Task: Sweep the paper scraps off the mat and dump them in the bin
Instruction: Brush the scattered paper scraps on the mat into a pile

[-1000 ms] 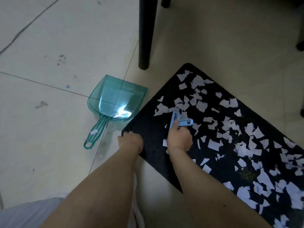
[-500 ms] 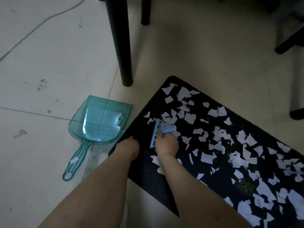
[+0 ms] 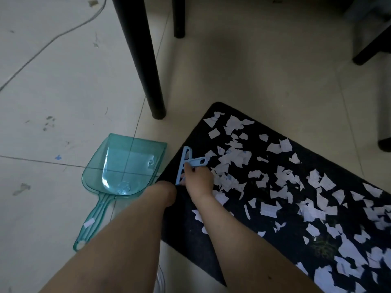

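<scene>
A dark mat lies on the tiled floor, strewn with several white paper scraps. My right hand is shut on a small light-blue brush near the mat's left edge. My left hand presses on the mat's left corner; its fingers are hidden from me. A clear teal dustpan rests on the floor just left of the mat, its mouth facing the mat. No bin is in view.
A black furniture leg stands just behind the dustpan, a second one farther back. More dark legs stand at the right. A thin cable runs across the tiles at upper left.
The view has shifted, so everything sits lower in frame. My right hand has drawn the brush leftward to the mat's left edge, close to the dustpan. My left hand stays on the corner.
</scene>
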### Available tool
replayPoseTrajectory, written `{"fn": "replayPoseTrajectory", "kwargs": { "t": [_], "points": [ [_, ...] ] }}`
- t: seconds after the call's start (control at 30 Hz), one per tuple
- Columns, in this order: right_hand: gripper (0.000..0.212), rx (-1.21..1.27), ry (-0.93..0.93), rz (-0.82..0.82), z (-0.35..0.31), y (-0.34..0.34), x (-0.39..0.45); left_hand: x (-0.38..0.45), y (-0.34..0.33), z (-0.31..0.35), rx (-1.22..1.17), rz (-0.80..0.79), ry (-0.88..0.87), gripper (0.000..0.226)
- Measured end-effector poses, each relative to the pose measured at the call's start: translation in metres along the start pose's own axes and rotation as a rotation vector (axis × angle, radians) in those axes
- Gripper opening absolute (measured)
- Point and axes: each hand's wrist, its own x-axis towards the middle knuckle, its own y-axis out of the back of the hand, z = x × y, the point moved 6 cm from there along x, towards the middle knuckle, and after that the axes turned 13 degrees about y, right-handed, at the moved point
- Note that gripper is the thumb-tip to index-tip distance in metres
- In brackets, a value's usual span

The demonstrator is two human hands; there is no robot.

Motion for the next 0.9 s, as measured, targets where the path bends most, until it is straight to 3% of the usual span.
{"fn": "replayPoseTrajectory", "kwargs": {
  "t": [0.07,0.2,0.33,0.4,0.5,0.6,0.67,0.73,0.9],
  "points": [
    [0.044,-0.044,-0.034,0.022,0.008,0.006,0.007,0.000,0.003,-0.002,-0.018,-0.026,0.020,0.042],
    [0.038,-0.072,-0.119,0.259,0.017,0.042,0.004,-0.008,0.012,0.002,0.035,-0.067,0.018,0.040],
    [0.034,0.013,-0.126,0.455,0.016,0.063,-0.008,-0.005,0.036,0.019,-0.106,0.105,0.022,0.038],
    [0.033,0.084,-0.068,0.428,0.011,0.059,-0.004,0.001,0.045,0.024,-0.192,0.236,0.055,0.035],
    [0.035,0.063,0.029,0.228,0.001,0.039,0.012,0.011,0.049,0.028,-0.230,0.363,0.073,0.041],
    [0.039,-0.067,0.058,0.009,0.002,0.022,0.027,0.017,0.043,0.026,-0.148,0.306,0.085,0.047],
    [0.038,-0.103,0.031,0.011,0.010,0.028,0.036,0.019,0.045,0.024,-0.112,0.275,0.103,0.049],
    [0.034,-0.130,-0.034,0.120,0.015,0.045,0.034,0.020,0.048,0.023,-0.100,0.251,0.103,0.053],
    [0.028,-0.050,-0.277,0.584,0.034,0.104,-0.001,0.027,0.048,0.023,-0.071,0.147,0.096,0.062]
  ]
}}
